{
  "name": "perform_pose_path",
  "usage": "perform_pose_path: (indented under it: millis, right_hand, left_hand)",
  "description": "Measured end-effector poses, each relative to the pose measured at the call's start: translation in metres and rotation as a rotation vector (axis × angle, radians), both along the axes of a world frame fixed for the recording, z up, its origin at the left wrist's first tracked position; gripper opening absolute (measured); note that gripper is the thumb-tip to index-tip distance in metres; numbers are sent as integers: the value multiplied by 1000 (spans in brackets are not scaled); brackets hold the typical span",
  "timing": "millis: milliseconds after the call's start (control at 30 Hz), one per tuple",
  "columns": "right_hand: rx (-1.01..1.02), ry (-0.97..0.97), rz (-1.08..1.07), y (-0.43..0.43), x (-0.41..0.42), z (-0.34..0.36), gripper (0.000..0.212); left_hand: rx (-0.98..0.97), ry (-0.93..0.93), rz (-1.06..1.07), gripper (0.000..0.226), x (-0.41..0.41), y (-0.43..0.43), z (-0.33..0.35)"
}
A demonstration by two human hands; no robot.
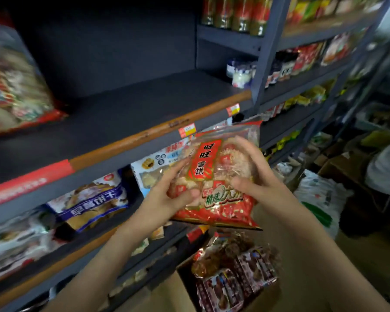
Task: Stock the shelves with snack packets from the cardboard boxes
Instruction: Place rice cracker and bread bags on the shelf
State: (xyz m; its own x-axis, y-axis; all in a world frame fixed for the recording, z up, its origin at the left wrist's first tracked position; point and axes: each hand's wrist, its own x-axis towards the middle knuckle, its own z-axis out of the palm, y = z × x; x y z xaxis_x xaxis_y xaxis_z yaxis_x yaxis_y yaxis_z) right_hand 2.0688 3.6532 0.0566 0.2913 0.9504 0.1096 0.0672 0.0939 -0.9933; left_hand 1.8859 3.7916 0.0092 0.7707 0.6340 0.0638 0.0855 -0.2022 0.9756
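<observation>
gripping red snack packet (pixel 214 176), left hand (pixel 164 194), right hand (pixel 254 174), cardboard box (pixel 185 287) holding packets below

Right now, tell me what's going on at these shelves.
A person is stocking shelves. Both hands, the left hand and the right hand, grip a red snack packet, holding it in the air just in front of the dark shelf, not yet on it. A similar packet already sits at that shelf's left end. Below the hands, an open cardboard box holds more snack packets.
</observation>
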Motion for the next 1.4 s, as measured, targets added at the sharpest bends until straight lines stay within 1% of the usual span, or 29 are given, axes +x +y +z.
perform_pose_path:
  millis: [67, 133, 167, 267, 367, 433, 500, 567, 633, 700, 733, 800, 867, 900, 967, 1033, 1100, 1133, 1200, 1267, 1300, 1333, 1400]
  right_hand:
    - [-19, -30, 35, 7, -14, 18, 65]
    - [-36, -22, 75, 11, -25, 34, 59]
    - [-24, -37, 94, 12, -31, 41, 57]
    - [38, -143, 153, 18, -50, 64, 52]
    - [116, -296, 233, 32, -66, 83, 55]
    - [141, -379, 265, 50, -73, 92, 61]
    - [140, -449, 247, 75, -80, 99, 73]
    - [133, -476, 229, 102, -91, 103, 84]
    - [136, -395, 247, 131, -101, 104, 84]
    - [144, -295, 306, 160, -113, 104, 83]
    - [156, -269, 329, 175, -118, 103, 83]
    - [185, -238, 352, 205, -133, 100, 84]
    - [214, -253, 352, 236, -151, 97, 87]
    - [236, -287, 353, 250, -161, 96, 88]
    - [287, -442, 358, 277, -180, 92, 90]
    - [286, -649, 373, 304, -194, 87, 94]
    - [191, -816, 340, 328, -200, 80, 100]
    - [130, -898, 291, 340, -200, 76, 104]
    - [27, -1078, 122, 354, -203, 72, 108]
    - [19, -1215, -34, 357, -209, 70, 112]
    - [53, -1268, -47, 357, -212, 70, 111]
    - [91, -1312, -3, 357, -214, 69, 110]
    - [146, -1381, 166, 358, -217, 69, 110]
  left_hand:
    - [-10, -28, 7, 65, -23, 1, 12]
    - [24, -10, -3, 66, -48, 1, 22]
    - [45, -9, -9, 66, -60, 1, 28]
    - [93, -70, 10, 55, -90, 5, 51]
    - [153, -142, 81, 60, -107, 17, 69]
    - [253, -170, 162, 63, -115, 27, 78]
    - [383, -153, 276, 63, -123, 39, 86]
    - [513, -93, 388, 63, -133, 48, 95]
    - [600, -15, 449, 65, -148, 58, 104]
    - [627, 50, 518, 62, -169, 72, 110]
    - [654, 80, 593, 61, -182, 81, 111]
    - [776, 178, 827, 60, -211, 103, 109]
    - [926, 386, 1055, 63, -241, 130, 104]
    - [969, 521, 1139, 69, -255, 143, 101]
    - [995, 731, 1198, 78, -279, 164, 98]
    - [987, 907, 1170, 85, -295, 179, 98]
    - [983, 1086, 1129, 91, -306, 190, 98]
    - [987, 1129, 1119, 93, -310, 194, 100]
    - [1006, 1158, 1105, 96, -318, 200, 101]
    - [1003, 1160, 1082, 97, -323, 206, 100]
    - [1000, 1155, 1074, 98, -323, 208, 99]
    - [1005, 1152, 1072, 99, -323, 210, 97]
    - [1020, 1151, 1068, 100, -323, 213, 95]
